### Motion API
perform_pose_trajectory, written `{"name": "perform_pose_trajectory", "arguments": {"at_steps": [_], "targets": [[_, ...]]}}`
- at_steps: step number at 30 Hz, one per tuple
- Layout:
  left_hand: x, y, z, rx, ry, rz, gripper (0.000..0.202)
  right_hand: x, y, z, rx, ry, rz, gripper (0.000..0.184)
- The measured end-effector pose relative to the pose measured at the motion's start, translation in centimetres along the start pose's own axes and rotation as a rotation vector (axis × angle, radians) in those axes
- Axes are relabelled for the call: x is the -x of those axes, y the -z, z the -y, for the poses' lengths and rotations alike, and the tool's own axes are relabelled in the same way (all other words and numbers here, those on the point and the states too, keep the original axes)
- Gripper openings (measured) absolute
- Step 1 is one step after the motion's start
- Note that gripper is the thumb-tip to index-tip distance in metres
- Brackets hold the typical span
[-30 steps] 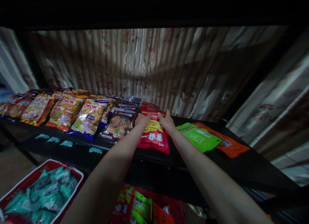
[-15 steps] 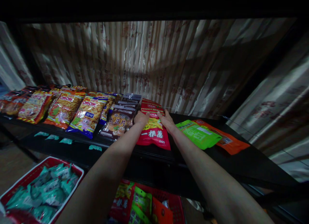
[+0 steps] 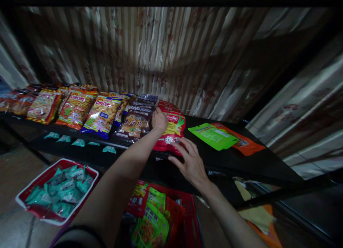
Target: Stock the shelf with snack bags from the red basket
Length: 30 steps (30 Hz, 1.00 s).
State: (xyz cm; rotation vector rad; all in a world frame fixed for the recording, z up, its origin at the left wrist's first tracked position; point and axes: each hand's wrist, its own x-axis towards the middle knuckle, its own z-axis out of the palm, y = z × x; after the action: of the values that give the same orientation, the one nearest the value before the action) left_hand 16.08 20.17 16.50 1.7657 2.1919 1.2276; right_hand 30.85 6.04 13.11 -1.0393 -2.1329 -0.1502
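Note:
A red snack bag [image 3: 173,125] leans at the front of a row of red bags on the black shelf. My left hand [image 3: 160,120] is closed on its upper left edge, against the neighbouring brown potato-chip bag [image 3: 135,122]; some of its fingertips are hidden. By the bag's lower right corner, my right hand [image 3: 189,161] is open, thumb and fingers apart, with fingertips at or just in front of the bag. Whether they touch it I cannot tell.
Yellow and blue snack bags [image 3: 100,114] line the shelf to the left. A green pouch [image 3: 213,135] and an orange pouch [image 3: 248,145] lie flat at right. Below are a red basket of teal packets [image 3: 64,189] and a red crate [image 3: 189,219] holding more pouches.
My right hand has left the red bag's top and come down toward its lower right corner, opening. My left hand stays at the upper left. The view has shifted slightly.

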Motion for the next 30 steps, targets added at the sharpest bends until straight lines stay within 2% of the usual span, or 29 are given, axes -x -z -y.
{"name": "perform_pose_trajectory", "arguments": {"at_steps": [2,4,8,11,13,16,18,24,30], "targets": [[0.2,0.3,-0.2,-0.021,-0.076,-0.023,0.038,0.6,-0.5,0.0,0.024,0.058,0.05,0.03],[0.7,1.1,-0.5,-0.054,-0.15,-0.029,0.04,0.7,-1.0,-0.4,0.037,0.055,0.046,0.026],[3.8,4.1,-0.3,-0.105,-0.324,-0.003,0.038,0.4,-1.3,-0.9,0.039,0.042,0.04,0.025],[7.2,6.1,1.4,-0.101,-0.499,0.097,0.037,0.3,-1.2,-0.4,0.029,0.045,0.065,0.027],[9.0,6.5,3.0,-0.109,-0.617,0.194,0.038,0.3,-1.3,0.0,0.029,0.025,0.072,0.028],[10.2,5.8,4.9,-0.145,-0.639,0.242,0.045,0.3,-1.4,0.4,0.063,-0.012,0.085,0.027],[10.2,5.0,5.4,-0.152,-0.621,0.239,0.048,0.2,-1.3,0.5,0.124,-0.038,0.103,0.029],[10.2,4.1,5.4,-0.128,-0.601,0.259,0.051,0.3,-0.5,0.8,0.249,-0.021,0.195,0.032],[10.5,4.2,5.4,-0.135,-0.585,0.273,0.057,-0.1,-1.1,0.7,0.258,-0.075,0.163,0.039]]}}
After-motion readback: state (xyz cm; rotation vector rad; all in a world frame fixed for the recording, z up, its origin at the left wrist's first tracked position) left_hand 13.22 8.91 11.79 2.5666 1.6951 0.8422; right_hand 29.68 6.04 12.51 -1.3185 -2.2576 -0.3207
